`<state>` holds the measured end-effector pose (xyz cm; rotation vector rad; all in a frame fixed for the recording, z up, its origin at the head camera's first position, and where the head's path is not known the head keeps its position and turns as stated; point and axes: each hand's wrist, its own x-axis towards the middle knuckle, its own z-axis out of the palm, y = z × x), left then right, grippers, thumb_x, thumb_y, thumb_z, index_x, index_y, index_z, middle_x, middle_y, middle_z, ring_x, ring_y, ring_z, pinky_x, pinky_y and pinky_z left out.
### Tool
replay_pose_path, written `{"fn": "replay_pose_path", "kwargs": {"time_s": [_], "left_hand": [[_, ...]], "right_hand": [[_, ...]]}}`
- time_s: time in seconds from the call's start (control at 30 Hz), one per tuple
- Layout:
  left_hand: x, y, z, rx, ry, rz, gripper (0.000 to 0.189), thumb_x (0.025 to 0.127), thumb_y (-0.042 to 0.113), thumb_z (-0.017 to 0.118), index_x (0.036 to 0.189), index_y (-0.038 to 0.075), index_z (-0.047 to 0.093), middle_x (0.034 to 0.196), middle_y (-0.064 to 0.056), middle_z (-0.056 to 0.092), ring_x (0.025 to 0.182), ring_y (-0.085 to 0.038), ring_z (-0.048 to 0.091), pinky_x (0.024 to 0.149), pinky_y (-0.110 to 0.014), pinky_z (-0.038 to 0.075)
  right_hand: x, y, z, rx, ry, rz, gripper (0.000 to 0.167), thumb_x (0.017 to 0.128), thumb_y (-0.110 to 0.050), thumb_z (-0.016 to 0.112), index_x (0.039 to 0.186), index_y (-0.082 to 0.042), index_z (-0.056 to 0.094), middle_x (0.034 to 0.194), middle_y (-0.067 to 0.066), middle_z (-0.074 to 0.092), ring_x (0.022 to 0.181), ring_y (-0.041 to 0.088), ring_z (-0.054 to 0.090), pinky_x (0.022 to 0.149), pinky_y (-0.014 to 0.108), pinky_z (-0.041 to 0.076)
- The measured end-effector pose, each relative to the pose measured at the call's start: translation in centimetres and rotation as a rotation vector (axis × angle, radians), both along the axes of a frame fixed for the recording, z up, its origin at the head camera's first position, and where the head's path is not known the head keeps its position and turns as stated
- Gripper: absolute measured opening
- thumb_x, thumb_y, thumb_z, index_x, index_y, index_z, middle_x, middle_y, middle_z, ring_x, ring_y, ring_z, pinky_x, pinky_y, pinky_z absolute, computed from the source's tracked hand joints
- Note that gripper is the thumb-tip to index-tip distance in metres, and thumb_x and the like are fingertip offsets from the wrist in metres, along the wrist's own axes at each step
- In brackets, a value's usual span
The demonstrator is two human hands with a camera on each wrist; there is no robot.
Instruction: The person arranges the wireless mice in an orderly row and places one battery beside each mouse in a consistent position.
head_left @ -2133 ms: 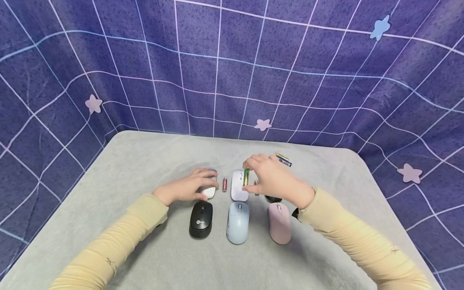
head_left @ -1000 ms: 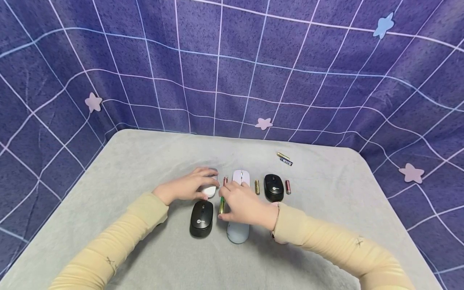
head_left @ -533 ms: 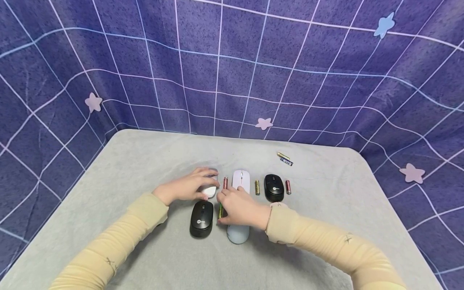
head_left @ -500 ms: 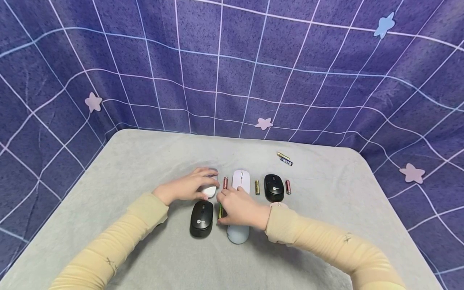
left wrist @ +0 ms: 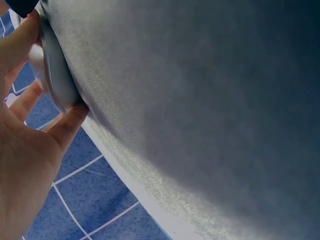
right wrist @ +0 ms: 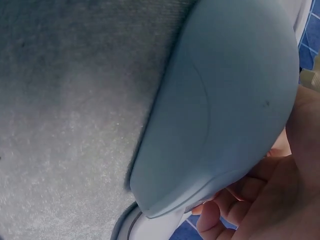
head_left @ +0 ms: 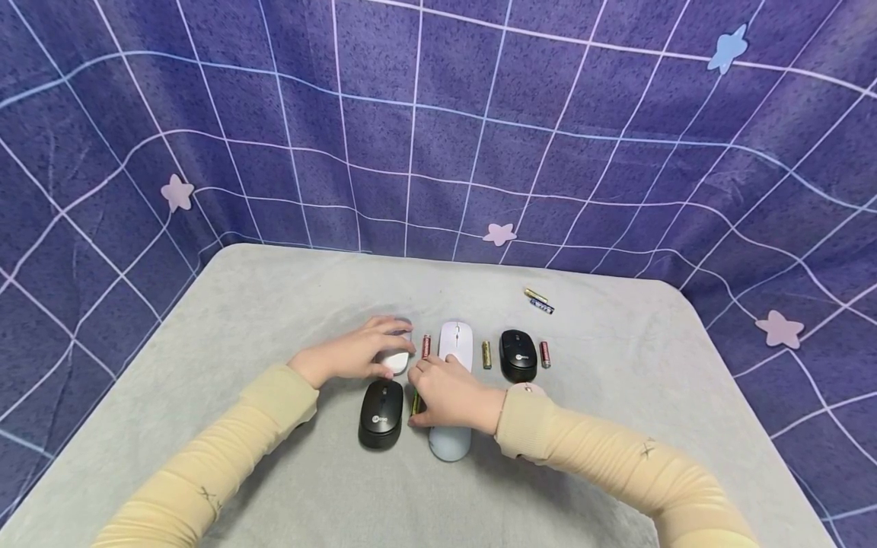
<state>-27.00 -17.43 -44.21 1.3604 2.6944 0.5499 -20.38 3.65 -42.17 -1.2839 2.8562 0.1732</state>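
My left hand holds a white computer mouse by its sides; in the left wrist view the thumb and fingers touch the edges of the mouse. With thumb and fingertips my right hand pinches a green and gold battery, which lies lengthwise in the gap between a black mouse and a light blue mouse. That hand covers most of the light blue mouse. The right wrist view shows the light blue mouse beside the curled fingers; the battery is hidden there.
Behind the right hand are a red battery, a white mouse, a gold battery, a black mouse and a red battery. Gold and blue batteries lie farther back. The right sleeve mostly covers a pink mouse.
My right hand has carried the green battery from over the rear white mouse leftward and nearer, down between the black and light blue mice. My left hand has stayed on its mouse.
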Motion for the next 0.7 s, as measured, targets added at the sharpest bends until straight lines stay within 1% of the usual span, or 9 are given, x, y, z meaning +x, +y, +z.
{"fn": "replay_pose_path", "kwargs": {"time_s": [0.2, 0.37, 0.47, 0.57, 0.7], "left_hand": [[0.0, 0.1, 0.1, 0.004, 0.004, -0.005, 0.050, 0.075, 0.023, 0.075, 0.122, 0.015, 0.061, 0.143, -0.018, 0.042, 0.135, -0.044, 0.028, 0.110, -0.058, 0.025], [0.1, 0.2, 0.1, 0.003, 0.002, -0.003, 0.050, 0.075, 0.022, 0.075, 0.123, 0.014, 0.061, 0.143, -0.017, 0.042, 0.135, -0.044, 0.028, 0.110, -0.059, 0.025], [0.2, 0.2, 0.2, 0.006, -0.003, -0.001, 0.050, 0.075, 0.022, 0.076, 0.123, 0.014, 0.061, 0.143, -0.017, 0.042, 0.135, -0.044, 0.028, 0.110, -0.059, 0.025], [0.2, 0.1, 0.2, 0.011, -0.001, -0.004, 0.050, 0.075, 0.022, 0.076, 0.122, 0.014, 0.061, 0.143, -0.017, 0.042, 0.135, -0.044, 0.028, 0.110, -0.059, 0.026], [0.2, 0.1, 0.1, 0.019, 0.004, -0.007, 0.050, 0.074, 0.023, 0.076, 0.121, 0.014, 0.061, 0.142, -0.017, 0.043, 0.134, -0.044, 0.030, 0.109, -0.059, 0.026]], "right_hand": [[-0.2, 0.0, -0.2, 0.002, 0.000, -0.002, 0.048, 0.069, -0.060, 0.072, 0.089, -0.017, 0.059, 0.091, -0.004, 0.061, 0.090, 0.015, 0.057, 0.065, 0.032, 0.044], [-0.4, 0.3, -0.1, -0.020, -0.012, -0.012, 0.051, 0.067, -0.065, 0.071, 0.088, -0.020, 0.059, 0.093, -0.006, 0.061, 0.090, 0.014, 0.055, 0.066, 0.031, 0.043], [-0.5, 0.6, 0.2, -0.029, -0.014, -0.022, 0.053, 0.066, -0.067, 0.070, 0.091, -0.021, 0.061, 0.097, -0.006, 0.062, 0.093, 0.015, 0.055, 0.069, 0.032, 0.044], [-0.6, 0.9, 0.7, -0.030, -0.019, -0.025, 0.053, 0.066, -0.066, 0.071, 0.095, -0.021, 0.062, 0.099, -0.005, 0.062, 0.092, 0.016, 0.055, 0.070, 0.033, 0.045], [-0.6, 1.3, 1.5, -0.025, -0.033, -0.018, 0.054, 0.068, -0.063, 0.071, 0.098, -0.020, 0.063, 0.099, -0.006, 0.061, 0.088, 0.014, 0.053, 0.068, 0.032, 0.044]]}}
